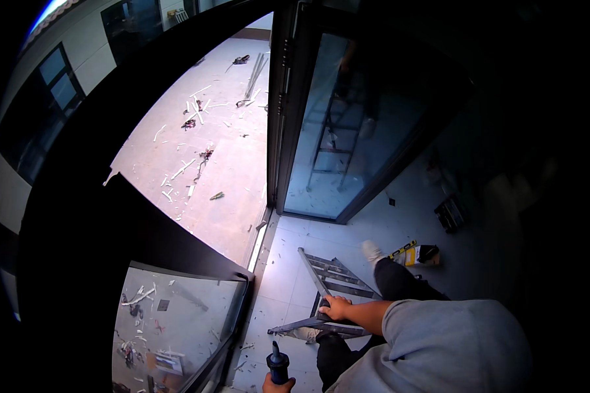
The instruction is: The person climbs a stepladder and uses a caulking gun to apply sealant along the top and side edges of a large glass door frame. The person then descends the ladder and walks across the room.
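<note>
My left hand [278, 384] is at the lower edge, closed round the barrel of a caulking gun [278, 367]. The gun is dark, with a ringed cap and a tapered nozzle pointing up. Its rear end is out of the picture. My right hand [336, 308] grips the top of a grey metal stepladder [339, 275]. That arm comes from a grey sleeve at the lower right. Below it are my dark-trousered legs, with one pale shoe [372, 251] beside the ladder and the other [305, 335] near its lower rail.
A glass door [341, 137] in a dark frame stands ajar ahead, and a glass pane [177, 321] is at the lower left. Beyond the sill lies a yard [236, 157] strewn with white scraps. Right of the ladder are a yellow level [402, 249], a box [426, 255] and a dark case [450, 215].
</note>
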Demonstrator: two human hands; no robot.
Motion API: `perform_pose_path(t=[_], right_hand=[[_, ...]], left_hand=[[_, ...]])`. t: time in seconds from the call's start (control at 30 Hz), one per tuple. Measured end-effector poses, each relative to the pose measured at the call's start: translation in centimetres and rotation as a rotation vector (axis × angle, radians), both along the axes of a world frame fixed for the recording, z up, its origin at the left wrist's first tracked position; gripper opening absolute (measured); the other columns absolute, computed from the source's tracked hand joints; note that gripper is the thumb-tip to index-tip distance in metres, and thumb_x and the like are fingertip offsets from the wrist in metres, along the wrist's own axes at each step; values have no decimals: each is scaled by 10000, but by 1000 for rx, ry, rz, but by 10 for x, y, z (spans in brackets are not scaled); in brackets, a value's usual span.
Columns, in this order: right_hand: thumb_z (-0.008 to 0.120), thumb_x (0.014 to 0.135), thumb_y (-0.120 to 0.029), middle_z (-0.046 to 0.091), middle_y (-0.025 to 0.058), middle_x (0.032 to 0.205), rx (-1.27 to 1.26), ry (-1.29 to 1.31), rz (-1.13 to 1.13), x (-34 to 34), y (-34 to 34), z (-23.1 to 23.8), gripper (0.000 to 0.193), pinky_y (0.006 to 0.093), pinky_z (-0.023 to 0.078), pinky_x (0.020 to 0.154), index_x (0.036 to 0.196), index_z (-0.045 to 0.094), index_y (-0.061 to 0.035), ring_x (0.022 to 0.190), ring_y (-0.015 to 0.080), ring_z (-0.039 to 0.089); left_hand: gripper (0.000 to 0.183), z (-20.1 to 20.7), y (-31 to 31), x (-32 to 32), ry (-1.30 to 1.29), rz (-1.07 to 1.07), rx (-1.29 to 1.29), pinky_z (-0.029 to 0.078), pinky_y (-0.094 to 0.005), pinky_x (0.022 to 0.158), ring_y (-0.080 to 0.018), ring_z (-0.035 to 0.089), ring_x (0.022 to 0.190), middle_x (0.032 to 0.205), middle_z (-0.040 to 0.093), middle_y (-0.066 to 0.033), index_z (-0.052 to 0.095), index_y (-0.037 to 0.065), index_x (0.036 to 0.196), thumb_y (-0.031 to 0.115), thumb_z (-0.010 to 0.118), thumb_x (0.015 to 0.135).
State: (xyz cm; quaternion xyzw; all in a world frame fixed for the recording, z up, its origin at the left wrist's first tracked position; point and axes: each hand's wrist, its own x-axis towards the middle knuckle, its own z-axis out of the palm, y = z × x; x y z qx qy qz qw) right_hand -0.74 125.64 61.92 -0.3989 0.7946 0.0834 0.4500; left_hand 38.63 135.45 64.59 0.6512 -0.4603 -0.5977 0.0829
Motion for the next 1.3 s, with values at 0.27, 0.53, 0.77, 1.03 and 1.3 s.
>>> perform_pose_path(t=[0.27, 0.53, 0.77, 1.03, 1.3], right_hand=[[584, 859, -604, 556, 195, 1326, -40, -15, -34, 4, 9, 8, 663, 552, 333, 1043, 1391, 493, -220, 1273, 390, 485], [604, 848, -598, 561, 202, 1316, -69, -37, -16, 3, 16, 7, 700, 544, 320, 1056, 1419, 465, -218, 1268, 395, 484], [655, 791, -644, 565, 234, 1343, -105, -120, -193, -1, 9, 26, 955, 466, 416, 1031, 1498, 346, -82, 1234, 386, 551], [471, 764, -858, 603, 245, 1269, 224, -119, 141, -91, 99, 35, 945, 456, 446, 1012, 1238, 619, -54, 1200, 396, 565], [396, 759, -896, 672, 217, 1127, 79, -70, 220, -84, 102, 32, 955, 458, 483, 965, 1132, 653, -55, 1097, 380, 630]], left_hand=[[693, 3, -17, -8, 13, -70, 86, 483, -412, 824, -233, 582, 948, 1078, 615, -93, 523, 51, 1352, 85, 774, 707], [653, 15, -38, -38, 12, -100, 147, 508, -400, 775, -249, 629, 900, 1025, 659, -124, 548, 21, 1307, 132, 793, 712], [473, 60, -95, -73, -145, -138, 32, 522, -395, 720, -255, 649, 742, 813, 664, -122, 606, 16, 923, 246, 843, 585], [450, 52, -115, -69, -177, -219, 82, 532, -360, 712, -236, 668, 736, 840, 677, -111, 617, 18, 905, 270, 843, 609], [579, -42, -139, -10, -504, -411, -20, 529, -429, 813, -303, 694, 945, 965, 719, -201, 683, -11, 1105, 376, 785, 687]])
